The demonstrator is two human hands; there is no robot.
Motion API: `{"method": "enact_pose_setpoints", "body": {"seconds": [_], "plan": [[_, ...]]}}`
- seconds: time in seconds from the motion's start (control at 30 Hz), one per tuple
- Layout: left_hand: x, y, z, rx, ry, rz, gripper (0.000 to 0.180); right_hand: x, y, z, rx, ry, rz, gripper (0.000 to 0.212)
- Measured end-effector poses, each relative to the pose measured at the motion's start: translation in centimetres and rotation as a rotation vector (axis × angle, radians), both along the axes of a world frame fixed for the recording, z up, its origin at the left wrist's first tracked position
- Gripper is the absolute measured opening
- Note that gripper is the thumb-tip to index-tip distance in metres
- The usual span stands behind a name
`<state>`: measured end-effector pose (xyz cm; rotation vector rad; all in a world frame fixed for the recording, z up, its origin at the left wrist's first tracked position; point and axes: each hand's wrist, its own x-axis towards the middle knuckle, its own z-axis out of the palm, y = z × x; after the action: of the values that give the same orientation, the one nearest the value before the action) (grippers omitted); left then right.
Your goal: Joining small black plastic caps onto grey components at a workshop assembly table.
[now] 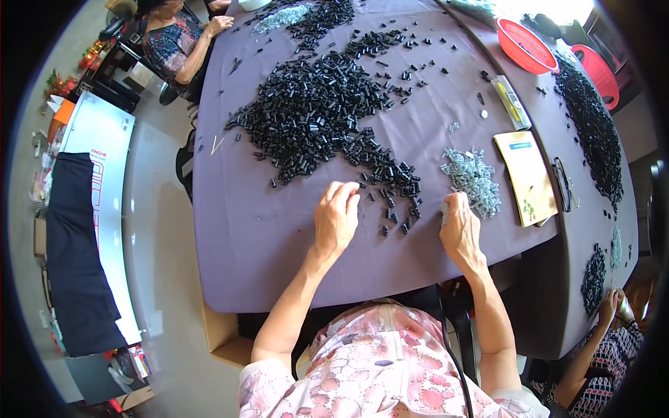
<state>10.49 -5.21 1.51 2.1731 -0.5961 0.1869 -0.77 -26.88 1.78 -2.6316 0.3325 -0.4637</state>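
My left hand (336, 217) is closed, its fingertips pinched at a small black tube-shaped piece (362, 185) by the near edge of the black pile. That large pile of black tube-shaped pieces (306, 111) spreads over the middle of the cloth-covered table (251, 244). To the right, my right hand (461, 228) has its fingers curled together beside a small heap of clear greyish plastic pieces (472, 174). A bit of clear plastic (444, 211) shows at its fingertips, partly hidden. Several loose black pieces (394, 217) lie between my two hands.
Right of the clear heap lie a yellow booklet (524, 177), eyeglasses (566, 184) and a clear case (511, 103). A red basket (526, 46) and another black pile (589, 125) are farther right. Co-workers sit at far left (174, 49) and lower right (592, 362).
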Motion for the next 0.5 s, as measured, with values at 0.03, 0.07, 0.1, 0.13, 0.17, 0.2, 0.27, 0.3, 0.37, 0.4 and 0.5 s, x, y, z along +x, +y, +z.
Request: {"method": "enact_pose_setpoints", "body": {"seconds": [0.03,0.07,0.1,0.13,0.17,0.2,0.27,0.3,0.37,0.4,0.5], "plan": [[0.7,-0.3,-0.4,-0.031,0.005,-0.023,0.015,-0.2,0.0,0.0,0.0,0.004,0.003,0.019],[1.4,-0.6,-0.6,-0.029,0.007,-0.021,0.015,-0.4,0.1,0.0,0.052,0.008,-0.011,0.022],[1.9,-0.9,-0.8,0.035,-0.06,-0.034,0.016,-0.5,0.2,0.0,0.104,0.012,-0.025,0.024],[2.2,-0.9,-0.8,0.1,-0.128,-0.046,0.018,-0.8,0.5,0.1,0.163,0.006,-0.043,0.032],[2.3,-1.2,-0.7,0.14,-0.094,-0.066,0.017,-1.1,0.3,0.0,0.163,0.007,-0.048,0.032],[2.5,-1.2,-0.8,0.141,-0.093,-0.069,0.017,-1.3,0.1,-0.1,0.203,-0.05,-0.015,0.034],[2.6,-1.0,-1.0,0.141,-0.036,-0.081,0.014,-1.5,-0.1,-0.1,0.246,-0.107,0.016,0.037],[2.6,-1.0,-1.1,0.143,-0.035,-0.081,0.014,-1.6,-0.1,0.0,0.244,-0.128,0.042,0.038],[2.5,-1.0,-1.1,0.127,-0.066,-0.069,0.011,-1.7,-0.2,0.0,0.245,-0.152,0.069,0.04],[2.3,-0.9,-0.8,0.129,-0.069,-0.069,0.011,-1.8,-0.1,-0.1,0.271,-0.159,0.074,0.039],[1.8,-0.5,-0.3,0.139,0.021,-0.084,0.011,-2.0,0.4,-0.4,0.376,-0.183,0.048,0.038]]}}
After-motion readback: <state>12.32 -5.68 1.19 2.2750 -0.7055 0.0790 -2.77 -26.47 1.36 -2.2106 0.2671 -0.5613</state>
